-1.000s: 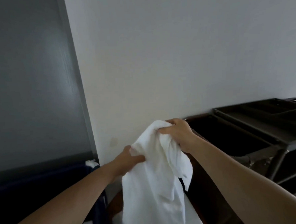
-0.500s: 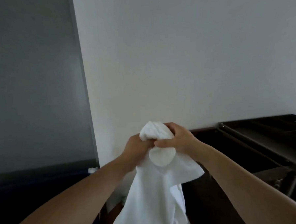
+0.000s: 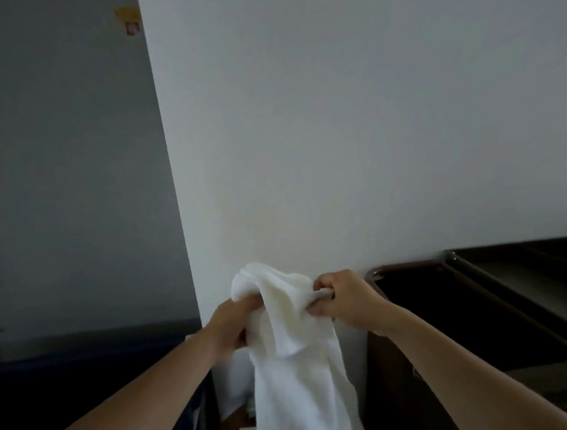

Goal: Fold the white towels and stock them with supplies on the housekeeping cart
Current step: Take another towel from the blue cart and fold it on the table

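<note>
A white towel (image 3: 297,372) hangs bunched in front of the white wall, its lower part running out of the bottom of the view. My left hand (image 3: 230,326) grips its upper left part, fingers curled into the cloth. My right hand (image 3: 340,299) pinches a fold at its upper right. The two hands are a short way apart, with a hump of cloth rising between them. The dark housekeeping cart (image 3: 497,305) stands to the right, its top tray level with my right hand.
A white wall (image 3: 337,129) rises straight ahead, meeting a grey wall (image 3: 66,177) at a corner on the left. A dark blue bin or bag (image 3: 87,389) sits at the lower left. More white cloth (image 3: 234,395) lies low between the bin and the cart.
My hands came together on the towel's top, then drew slightly apart, the right one moving right. The view tilted upward and the cart slid right.
</note>
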Tool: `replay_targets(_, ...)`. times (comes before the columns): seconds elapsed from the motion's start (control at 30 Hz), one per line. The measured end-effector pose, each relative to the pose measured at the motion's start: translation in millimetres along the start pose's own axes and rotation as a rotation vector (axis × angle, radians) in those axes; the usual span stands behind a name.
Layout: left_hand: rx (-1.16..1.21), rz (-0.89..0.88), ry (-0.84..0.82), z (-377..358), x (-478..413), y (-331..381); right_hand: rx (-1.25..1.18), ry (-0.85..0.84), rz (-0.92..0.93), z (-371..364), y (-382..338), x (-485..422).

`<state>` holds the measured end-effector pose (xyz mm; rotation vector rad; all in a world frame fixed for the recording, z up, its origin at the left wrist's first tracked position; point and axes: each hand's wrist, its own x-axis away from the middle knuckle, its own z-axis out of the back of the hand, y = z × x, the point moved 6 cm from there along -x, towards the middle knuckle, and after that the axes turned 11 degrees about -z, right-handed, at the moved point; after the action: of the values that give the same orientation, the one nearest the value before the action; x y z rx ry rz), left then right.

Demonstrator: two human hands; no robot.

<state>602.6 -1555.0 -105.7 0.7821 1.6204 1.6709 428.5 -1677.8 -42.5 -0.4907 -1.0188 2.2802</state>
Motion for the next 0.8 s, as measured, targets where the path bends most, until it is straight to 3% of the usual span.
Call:
replay_targets(0.1,-0.24,0.157,-0.146,4,16,-53,0.152,-0.001,-0.063,-24,25,-5)
replay_targets(0.17,-0.499,0.176,-0.336,0,28,-61,0.132,0.005,-0.077,-33,35,-6)
replay_targets(0.23,-0.698,0.146,-0.542,-7,37,-50,0.065,0.067,-0.093,-31,36,-8)
replay_targets(0.3,-0.794,0.042,-0.567,-6,30,-32,0.044,0.113,-0.088,-25,28,-10)
replay_targets(0.37,-0.718,-0.063,-0.524,-11,23,-2,0.034,0.153,-0.059,-17,15,-12)
replay_targets(0.5,-0.433,-0.241,-0.6,-42,19,57,-0.098,0.238,-0.014,6,-18,-8)
replay_targets(0.7,-0.24,-0.463,-0.278,-44,9,117,-0.492,0.359,-0.008,39,-34,4)
replay_targets(0.8,-0.178,-0.53,-0.217,-45,12,138,-0.48,0.334,-0.078,36,-34,2)
